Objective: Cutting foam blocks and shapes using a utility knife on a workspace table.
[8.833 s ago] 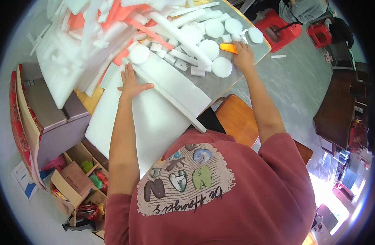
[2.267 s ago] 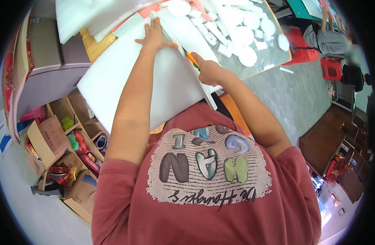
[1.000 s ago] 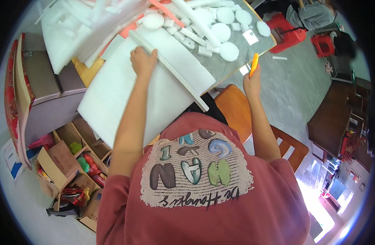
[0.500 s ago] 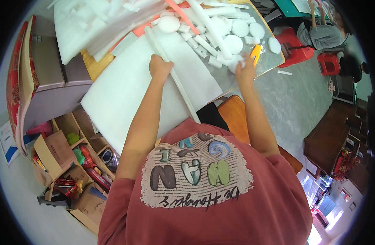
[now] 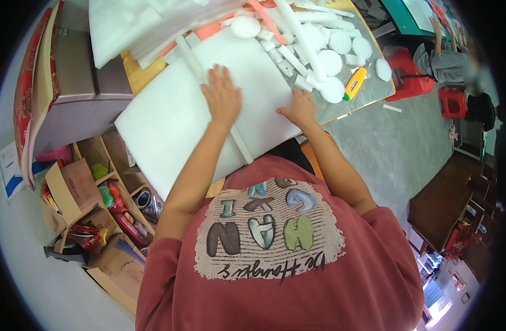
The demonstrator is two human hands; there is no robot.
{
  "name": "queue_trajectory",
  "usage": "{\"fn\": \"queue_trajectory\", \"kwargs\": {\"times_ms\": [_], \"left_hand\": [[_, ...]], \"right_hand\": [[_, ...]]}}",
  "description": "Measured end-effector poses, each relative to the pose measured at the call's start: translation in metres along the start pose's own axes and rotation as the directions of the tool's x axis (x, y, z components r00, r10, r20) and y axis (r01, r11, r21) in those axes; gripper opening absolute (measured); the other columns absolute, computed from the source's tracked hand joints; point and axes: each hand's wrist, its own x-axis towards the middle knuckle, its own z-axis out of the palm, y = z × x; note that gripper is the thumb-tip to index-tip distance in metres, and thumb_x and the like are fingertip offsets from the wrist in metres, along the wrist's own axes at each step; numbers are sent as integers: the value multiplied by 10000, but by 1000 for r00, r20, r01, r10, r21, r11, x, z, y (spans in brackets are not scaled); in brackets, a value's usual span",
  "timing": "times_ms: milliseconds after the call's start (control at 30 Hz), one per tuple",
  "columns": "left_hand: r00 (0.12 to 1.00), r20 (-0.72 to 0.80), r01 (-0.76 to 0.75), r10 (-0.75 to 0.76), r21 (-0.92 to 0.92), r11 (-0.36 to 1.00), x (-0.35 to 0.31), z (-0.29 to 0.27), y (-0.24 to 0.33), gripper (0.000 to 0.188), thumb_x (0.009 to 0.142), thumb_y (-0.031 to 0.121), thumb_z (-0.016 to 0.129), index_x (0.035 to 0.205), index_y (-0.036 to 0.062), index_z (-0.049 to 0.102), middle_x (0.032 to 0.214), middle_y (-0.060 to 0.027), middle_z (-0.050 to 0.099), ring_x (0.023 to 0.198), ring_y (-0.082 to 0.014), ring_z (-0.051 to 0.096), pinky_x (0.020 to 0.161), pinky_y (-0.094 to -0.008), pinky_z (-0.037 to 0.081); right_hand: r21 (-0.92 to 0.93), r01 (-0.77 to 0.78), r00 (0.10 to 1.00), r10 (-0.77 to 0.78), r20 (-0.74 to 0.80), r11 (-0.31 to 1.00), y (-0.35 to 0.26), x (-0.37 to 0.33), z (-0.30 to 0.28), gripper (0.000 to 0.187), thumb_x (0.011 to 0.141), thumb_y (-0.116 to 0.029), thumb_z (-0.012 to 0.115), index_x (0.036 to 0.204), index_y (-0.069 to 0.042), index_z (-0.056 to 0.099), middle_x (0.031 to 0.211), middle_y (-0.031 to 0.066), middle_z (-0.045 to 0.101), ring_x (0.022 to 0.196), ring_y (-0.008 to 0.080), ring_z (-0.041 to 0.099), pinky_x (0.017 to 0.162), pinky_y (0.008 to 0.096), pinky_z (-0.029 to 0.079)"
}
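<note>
A large white foam sheet (image 5: 264,105) lies on the table in front of me. Across it runs a long, narrow, pale strip (image 5: 240,144), straight like a ruler. My left hand (image 5: 222,95) rests on it with flat, spread fingers, covering its middle. Close to the sheet's right edge is my right hand (image 5: 300,112), its thumb stretched out to the left and nothing visible in it. Just beyond its fingers sit a round foam disc (image 5: 333,90) and small foam blocks (image 5: 303,83). To the right of that disc lies a yellow tool with a green end (image 5: 355,83).
Piled foam pieces (image 5: 319,38) and a stack of white foam (image 5: 153,27) cover the table's far side. Red stools (image 5: 404,77) and a person in grey (image 5: 448,66) are at the far right. Shelves with cardboard boxes (image 5: 79,193) stand at left.
My left hand has gone from gripping the strip to lying flat on it, and the strip has shifted left across the sheet. My right hand has left the foam disc for the sheet's right edge.
</note>
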Motion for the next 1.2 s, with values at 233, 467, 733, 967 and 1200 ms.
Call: {"fn": "queue_trajectory", "kwargs": {"times_ms": [233, 467, 733, 967, 1200], "left_hand": [[997, 68, -11, 18, -107, 994, -41, 13, 10, 630, 872, 332, 510, 1363, -5, 304, 1396, -181, 328, 1313, -345, 271, 1057, -551, 163], [999, -48, -1, -17, -351, 936, -46, 12, -1, 574, 886, 321, 488, 1338, -4, 347, 1354, -178, 384, 1264, -352, 335, 1057, -517, 199], [994, -98, -12, -38, -460, 888, -48, 9, -8, 534, 879, 297, 489, 1310, -3, 387, 1306, -173, 441, 1219, -353, 394, 1048, -509, 230], [991, -118, -10, -60, -517, 856, -49, 2, -12, 480, 876, 246, 494, 1285, 8, 414, 1282, -170, 463, 1203, -351, 415, 1049, -509, 229], [992, -120, -42, -30, -557, 829, -47, -2, -15, 441, 872, 208, 492, 1263, 15, 426, 1267, -168, 468, 1190, -345, 427, 1037, -519, 242]], "right_hand": [[284, 61, 998, -52, -38, 957, 7, 14, 7, 743, 624, -398, 785, 1119, 67, 480, 1096, 250, 551, 1036, 358, 541, 870, 398, 439], [555, -139, 938, -70, 339, 820, 2, 25, -21, 755, 725, -492, 708, 1118, 113, 486, 1018, 236, 599, 913, 260, 605, 771, 334, 476], [756, -475, 801, -135, 584, 450, 32, 44, 16, 661, 783, -450, 679, 1163, 58, 491, 1028, 160, 605, 908, 214, 600, 794, 321, 483], [757, -623, 697, -300, 651, 195, 20, 28, 13, 691, 789, -477, 653, 1215, 28, 450, 1109, 156, 571, 947, 251, 601, 851, 376, 488], [254, -966, 54, -998, -19, -57, 13, 39, 64, 769, 744, -611, 588, 1232, -27, 476, 1073, 166, 595, 925, 241, 612, 782, 393, 518]]}}
